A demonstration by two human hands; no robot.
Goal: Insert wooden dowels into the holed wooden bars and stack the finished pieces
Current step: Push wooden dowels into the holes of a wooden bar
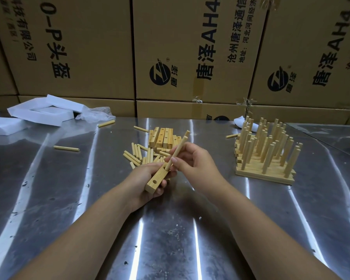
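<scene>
Pale yellowish wood throughout: the bar (157, 177), the loose dowels (138, 154) and the finished stack (265, 172). The worktop (170, 229) is streaked silver-grey (darkly speckled). At its far edge, brown cartons (190, 47) carry black print; the foam (38, 113) is white.

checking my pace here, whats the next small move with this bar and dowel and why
Probably press the dowel down with the right hand until it seats. Its lower end sits at a hole in the bar that the left hand holds, and it leans. Another hole nearer the bar's end is empty, so a second dowel likely follows.
</scene>
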